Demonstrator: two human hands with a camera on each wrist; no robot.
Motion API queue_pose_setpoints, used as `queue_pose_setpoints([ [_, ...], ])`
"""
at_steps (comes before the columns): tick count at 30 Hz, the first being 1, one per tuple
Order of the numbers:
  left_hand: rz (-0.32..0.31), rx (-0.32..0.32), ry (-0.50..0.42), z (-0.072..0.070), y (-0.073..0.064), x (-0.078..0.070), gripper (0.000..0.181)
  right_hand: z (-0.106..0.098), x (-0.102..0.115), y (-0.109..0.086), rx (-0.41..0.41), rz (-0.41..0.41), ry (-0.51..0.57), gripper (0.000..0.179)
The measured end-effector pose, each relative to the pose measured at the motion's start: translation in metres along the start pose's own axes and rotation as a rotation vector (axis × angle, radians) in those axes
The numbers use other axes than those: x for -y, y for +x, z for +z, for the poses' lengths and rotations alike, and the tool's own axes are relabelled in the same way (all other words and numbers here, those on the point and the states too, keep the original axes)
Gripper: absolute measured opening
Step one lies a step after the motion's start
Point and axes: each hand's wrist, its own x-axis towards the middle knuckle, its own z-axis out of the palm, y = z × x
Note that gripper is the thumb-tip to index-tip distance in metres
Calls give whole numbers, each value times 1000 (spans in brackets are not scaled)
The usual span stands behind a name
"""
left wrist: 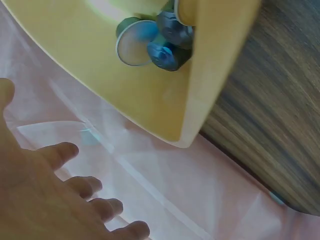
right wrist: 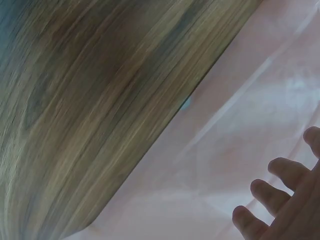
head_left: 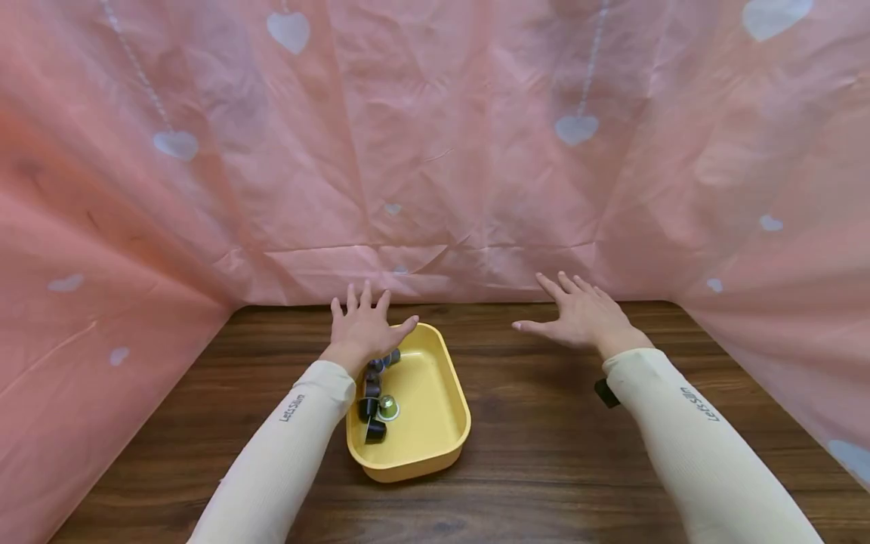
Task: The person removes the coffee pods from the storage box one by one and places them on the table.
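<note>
Dark wood-grain counter (head_left: 544, 468), walled by pink fabric (head_left: 469, 151) printed with pale hearts. My left sleeve (head_left: 285, 446) and left hand (head_left: 363, 332) hide part of the tray (head_left: 428, 408), so I cannot count its capsules (head_left: 375, 431). The tray is yellow, round-cornered, left of centre towards the counter's far edge; mostly dark capsules line its left wall. My hands are apart, fingers spread, the right hand (head_left: 584, 317) near the far right corner.
</note>
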Motion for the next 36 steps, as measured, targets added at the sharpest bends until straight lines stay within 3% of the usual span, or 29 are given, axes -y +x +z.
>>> queue_pose_setpoints([
  [11,11,-8,-104,-9,-12,6,86,5,6,-3,-13,-38,38,111],
  [21,80,-38,-201,-14,-38,1,86,12,15,-3,-43,-68,153,108],
  [27,81,-14,-258,-14,-53,2,83,16,23,-4,-40,-86,165,109],
  [36,40,-23,-594,-14,-71,7,81,26,23,-4,-31,-97,181,108],
])
